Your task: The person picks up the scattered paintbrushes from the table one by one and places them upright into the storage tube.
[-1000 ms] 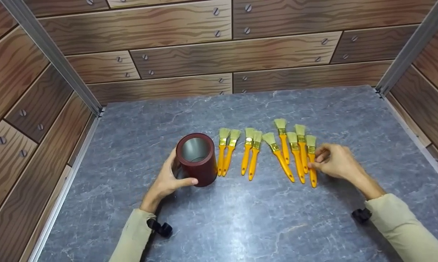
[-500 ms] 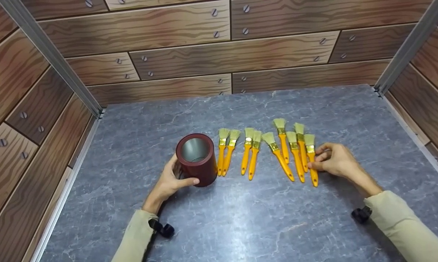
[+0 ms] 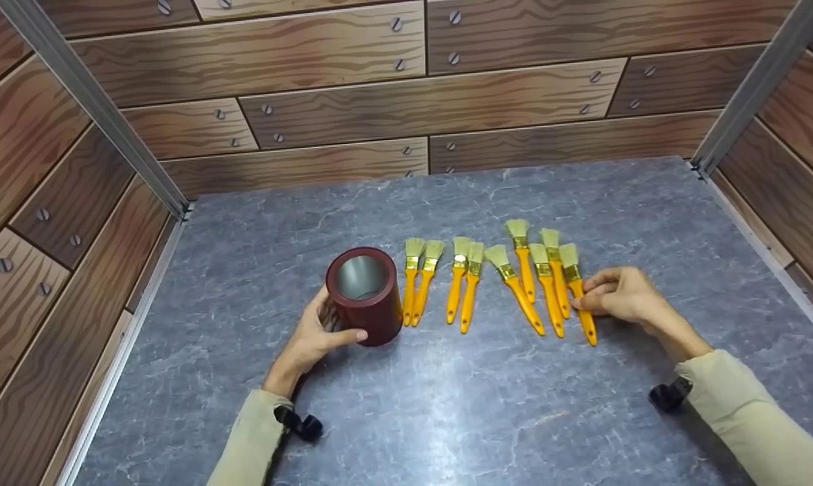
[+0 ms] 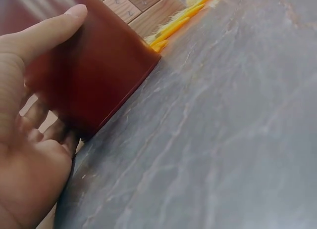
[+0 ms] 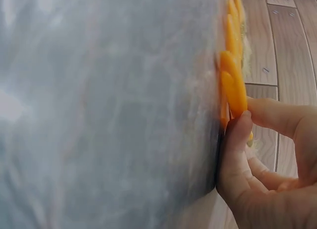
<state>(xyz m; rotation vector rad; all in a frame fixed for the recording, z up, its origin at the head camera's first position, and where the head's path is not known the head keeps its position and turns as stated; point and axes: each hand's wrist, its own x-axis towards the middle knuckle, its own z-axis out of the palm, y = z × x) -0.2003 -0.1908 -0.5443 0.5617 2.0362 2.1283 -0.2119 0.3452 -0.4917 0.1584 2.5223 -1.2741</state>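
Pinching the rightmost paintbrush point(image 3: 576, 289) at nine o'clock from the right hand point(image 3: 624, 295), aligned eleven-to-five, perhaps slightly off the bench point(image 3: 501, 398); grasping the maroon cylindrical container point(image 3: 376, 316) with the left hand point(image 3: 317, 332), well toward nine.

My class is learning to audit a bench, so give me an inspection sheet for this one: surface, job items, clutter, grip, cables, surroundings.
Surface: grey marbled tabletop, with glare near the front middle.
Job's things: dark red cylinder, upright and open-topped; to its right, nine orange-handled brushes, bristles pointing away from the person.
Clutter: nothing seen.
Grip: left hand holds the dark red cylinder by its side; right hand pinches the handle of the rightmost brush. Whether that brush is lifted at all is hard to tell.
Cables: nothing seen.
Surroundings: wood-patterned walls at the back and both sides; metal posts at the back corners.
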